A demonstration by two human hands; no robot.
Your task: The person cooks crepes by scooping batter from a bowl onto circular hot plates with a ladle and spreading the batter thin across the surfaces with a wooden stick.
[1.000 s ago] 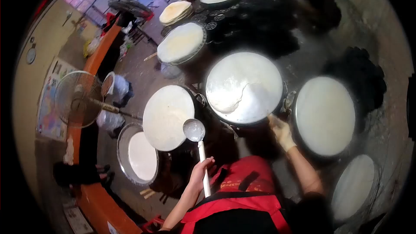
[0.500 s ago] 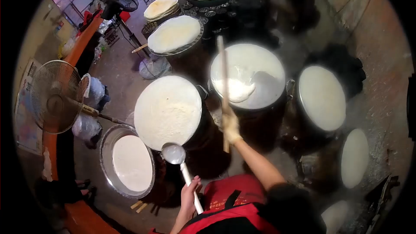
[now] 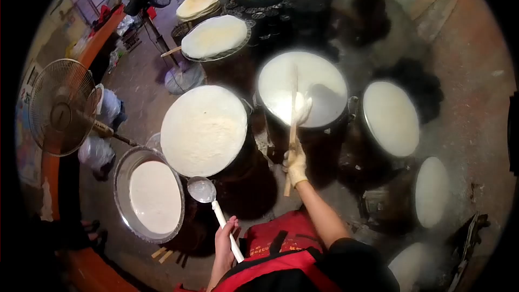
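My left hand (image 3: pixel 223 240) is closed around the white handle of a metal ladle (image 3: pixel 202 189). The ladle's bowl is beside the front edge of a round griddle holding a pale sheet of batter (image 3: pixel 204 130). In a yellowish glove, my right hand (image 3: pixel 295 165) grips a long wooden stick (image 3: pixel 293 132). That stick reaches over another round griddle (image 3: pixel 328 103), whose surface is largely coated with white batter (image 3: pixel 275 78). A thick clump of wet batter (image 3: pixel 304 111) lies against the stick near the griddle's front; the part of the stick touching it is partly blurred.
A metal basin of white batter (image 3: pixel 155 197) stands at left, near a fan (image 3: pixel 62 107). Further batter-covered griddles (image 3: pixel 391 119) line the right side. Toward the back, a round sheet (image 3: pixel 215 37) lies on a rack, with stacked flatbreads (image 3: pixel 198 6) behind it.
My right hand has swung the stick's far end rightward across the griddle. The wet batter puddle has become a smaller clump, and the coating looks smoother. My left hand still holds the ladle.
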